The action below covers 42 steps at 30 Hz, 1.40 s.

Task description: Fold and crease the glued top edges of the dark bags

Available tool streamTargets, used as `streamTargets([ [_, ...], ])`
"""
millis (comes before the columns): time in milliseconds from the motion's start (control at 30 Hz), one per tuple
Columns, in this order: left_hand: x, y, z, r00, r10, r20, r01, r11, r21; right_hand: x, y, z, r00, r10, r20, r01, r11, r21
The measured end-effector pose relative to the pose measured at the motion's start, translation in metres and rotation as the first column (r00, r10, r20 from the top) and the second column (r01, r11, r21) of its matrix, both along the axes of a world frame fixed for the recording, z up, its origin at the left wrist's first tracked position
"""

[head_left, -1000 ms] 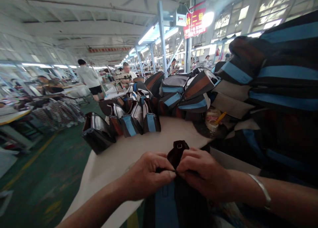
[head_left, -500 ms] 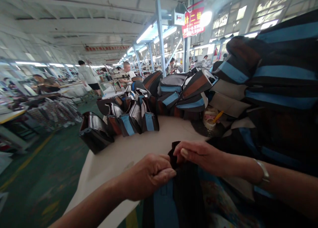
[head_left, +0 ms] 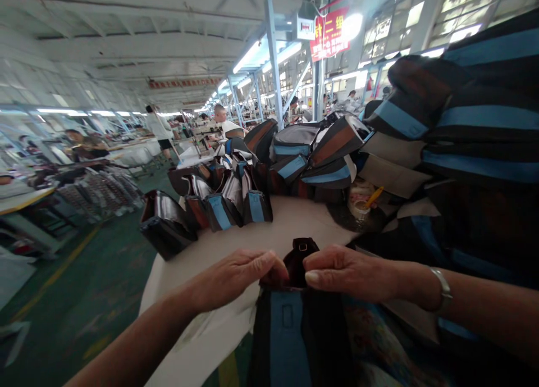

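Curling over the mouth of a dark bag point(head_left: 295, 331) at the lower centre of the frame, the left hand point(head_left: 250, 272) has its bent fingertips at the left edge of the opening. The right hand point(head_left: 351, 274) is at the opposite edge, its thumb toward the front of the rim and its other fingers folded in close above. On both hands the fingers are narrow rather than spread, but I cannot tell whether either one pinches the material. A gap separates the two hands, and the dark opening shows between them. The bag stands upright with a broad blue stripe point(head_left: 287, 350) down its front, reaching the bottom edge of the frame; a small metal buckle point(head_left: 302, 247) sits at its far side, just above the hands. A pale bracelet point(head_left: 442, 288) circles the right wrist.

Beyond the bag, a pale table point(head_left: 290, 224) spreads across the middle of the frame. A black bag point(head_left: 164, 227) stands near its left edge, beside a row of open bags point(head_left: 221, 210) with blue or brown bands. Right of centre, a jar point(head_left: 359, 200) holds a yellow handle point(head_left: 374, 196), and a tall pile of bags point(head_left: 484, 117) fills the right side. Toward the upper left, a person in a light top point(head_left: 160, 126) stands on the green floor point(head_left: 113, 269).
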<state>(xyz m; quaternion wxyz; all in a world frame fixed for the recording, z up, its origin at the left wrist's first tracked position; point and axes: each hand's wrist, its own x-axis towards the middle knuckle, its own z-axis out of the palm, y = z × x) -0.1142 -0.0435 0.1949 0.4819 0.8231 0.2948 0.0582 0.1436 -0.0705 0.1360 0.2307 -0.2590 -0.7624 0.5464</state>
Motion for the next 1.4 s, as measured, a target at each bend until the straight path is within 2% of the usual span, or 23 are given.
streamTargets([
  [100, 0.000, 0.008, 0.002, 0.996, -0.080, -0.029, 0.081, 0.996, 0.044, -0.002, 0.002, 0.006, 1.000, 0.007, 0.010, -0.006, 0.997, -0.081],
  [200, 0.003, 0.012, -0.002, 0.991, -0.136, -0.002, 0.136, 0.991, -0.013, -0.010, 0.003, 0.010, 0.997, 0.023, 0.080, -0.016, 0.996, -0.089],
  [267, 0.003, 0.010, -0.004, 0.990, -0.141, 0.007, 0.141, 0.990, -0.025, -0.015, 0.003, 0.009, 0.992, 0.012, 0.128, -0.008, 1.000, -0.026],
  [400, 0.003, 0.003, -0.007, 0.995, -0.097, -0.016, 0.097, 0.993, 0.064, -0.020, -0.001, 0.004, 0.986, -0.062, 0.154, 0.041, 0.990, 0.134],
  [467, 0.002, 0.001, -0.009, 0.996, -0.093, 0.012, 0.092, 0.993, 0.073, -0.019, -0.001, 0.004, 0.985, -0.077, 0.155, 0.052, 0.986, 0.157],
  [533, 0.003, 0.001, -0.011, 0.994, -0.087, 0.069, 0.082, 0.994, 0.068, -0.015, 0.003, 0.008, 0.985, -0.032, 0.171, 0.018, 0.996, 0.083],
  [633, 0.007, 0.002, -0.013, 0.989, -0.089, 0.119, 0.077, 0.992, 0.101, -0.013, 0.010, 0.019, 0.972, 0.108, 0.208, -0.103, 0.994, -0.035],
  [733, 0.012, 0.003, -0.012, 0.986, -0.111, 0.125, 0.095, 0.987, 0.130, -0.018, 0.013, 0.027, 0.966, 0.139, 0.218, -0.159, 0.984, 0.075],
  [800, 0.012, 0.004, -0.011, 0.985, -0.113, 0.129, 0.097, 0.987, 0.127, -0.019, 0.015, 0.026, 0.976, 0.113, 0.186, -0.140, 0.980, 0.141],
  [867, 0.009, 0.007, -0.010, 0.985, -0.113, 0.131, 0.098, 0.989, 0.115, -0.015, 0.020, 0.022, 0.984, 0.100, 0.144, -0.115, 0.989, 0.098],
  [967, -0.005, 0.017, -0.012, 0.988, -0.101, 0.117, 0.092, 0.993, 0.079, 0.008, 0.038, 0.008, 0.987, 0.070, 0.143, -0.073, 0.997, 0.018],
  [1133, -0.037, 0.038, -0.021, 0.996, -0.066, 0.062, 0.062, 0.996, 0.061, 0.044, 0.059, -0.036, 0.911, 0.022, 0.413, -0.067, 0.993, 0.095],
  [1233, -0.050, 0.045, -0.021, 0.999, -0.049, -0.017, 0.050, 0.997, 0.064, 0.041, 0.052, -0.056, 0.927, -0.041, 0.373, -0.026, 0.984, 0.174],
  [1300, -0.053, 0.045, -0.018, 0.998, -0.020, -0.059, 0.024, 0.997, 0.071, 0.033, 0.044, -0.059, 0.949, -0.041, 0.311, -0.031, 0.974, 0.224],
  [1400, -0.045, 0.036, -0.015, 0.995, 0.038, -0.090, -0.030, 0.996, 0.083, 0.026, 0.034, -0.053, 0.969, -0.007, 0.246, -0.062, 0.959, 0.275],
])
